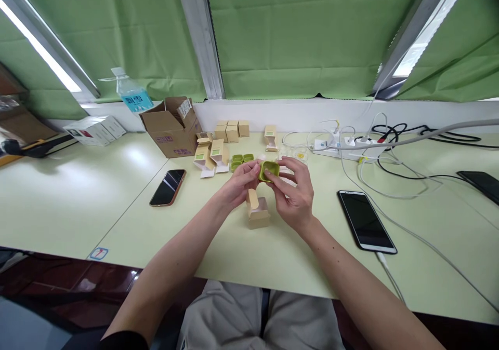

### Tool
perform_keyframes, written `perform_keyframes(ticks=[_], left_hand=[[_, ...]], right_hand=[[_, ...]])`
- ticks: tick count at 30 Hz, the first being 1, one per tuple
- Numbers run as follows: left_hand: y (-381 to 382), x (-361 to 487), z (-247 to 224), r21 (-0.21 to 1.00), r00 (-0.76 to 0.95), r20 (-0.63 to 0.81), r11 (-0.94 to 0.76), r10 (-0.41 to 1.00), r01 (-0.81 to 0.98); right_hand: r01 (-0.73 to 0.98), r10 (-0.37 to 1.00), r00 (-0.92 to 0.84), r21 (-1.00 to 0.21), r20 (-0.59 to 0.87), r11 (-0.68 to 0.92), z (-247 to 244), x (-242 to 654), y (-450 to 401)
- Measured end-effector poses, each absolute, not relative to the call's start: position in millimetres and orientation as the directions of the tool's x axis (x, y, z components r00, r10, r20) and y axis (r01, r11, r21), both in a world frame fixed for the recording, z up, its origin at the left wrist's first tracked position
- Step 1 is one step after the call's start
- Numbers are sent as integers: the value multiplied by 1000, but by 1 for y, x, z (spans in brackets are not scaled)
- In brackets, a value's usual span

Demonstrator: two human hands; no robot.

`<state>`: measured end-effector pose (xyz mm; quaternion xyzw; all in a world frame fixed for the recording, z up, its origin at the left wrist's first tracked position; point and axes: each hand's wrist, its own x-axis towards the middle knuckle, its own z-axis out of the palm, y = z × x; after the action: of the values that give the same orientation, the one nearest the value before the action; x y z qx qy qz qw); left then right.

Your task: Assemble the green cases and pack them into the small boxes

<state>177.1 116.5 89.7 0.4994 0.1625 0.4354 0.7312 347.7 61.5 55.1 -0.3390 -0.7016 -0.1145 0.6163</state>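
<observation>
Between both hands, above the table, is a small green square cup (272, 167) with its open side toward me. My left hand (241, 180) pinches the cup's left side. Fingers of my right hand (293, 190) grip its right side and front edge, with a fingertip at the opening. Just below stands a small open cardboard box (259, 217), its flap raised. Behind my left hand, several more green cups (241, 159) sit together on the table, partly hidden. Clear plastic pieces (299, 155) lie behind my right hand.
Small cardboard boxes stand open (219, 152) and closed (233, 130) at the back, near a large carton (171, 126). Phones lie left (167, 188) and right (366, 221). A power strip (346, 147) with tangled cables occupies the back right. The table's front edge is near my lap.
</observation>
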Motion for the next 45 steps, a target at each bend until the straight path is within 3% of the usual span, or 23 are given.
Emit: perform_keyframes(ticks=[12,19,26,32,35,38,41,45], left_hand=[[125,177,83,893,580,152,140,801,-427],[115,178,93,881,569,229,81,789,-466],[120,167,92,913,576,134,125,807,-387],[121,173,87,904,523,195,54,830,-423],[126,176,84,866,418,224,18,880,-501],[137,173,80,830,310,194,13,931,-558],[147,167,75,811,220,112,39,969,-583],[151,163,72,794,174,33,80,984,-602]], right_hand=[[574,492,-24,-391,870,719,51,353,68],[609,393,25,-325,919,724,60,348,61],[722,389,-135,-178,911,669,52,355,68],[705,385,-165,-164,908,690,61,364,69],[704,352,-88,-191,932,684,67,381,71],[795,343,129,-304,930,525,64,406,79],[875,517,166,-367,840,315,53,425,87],[946,714,-69,-181,697,268,42,422,87]])
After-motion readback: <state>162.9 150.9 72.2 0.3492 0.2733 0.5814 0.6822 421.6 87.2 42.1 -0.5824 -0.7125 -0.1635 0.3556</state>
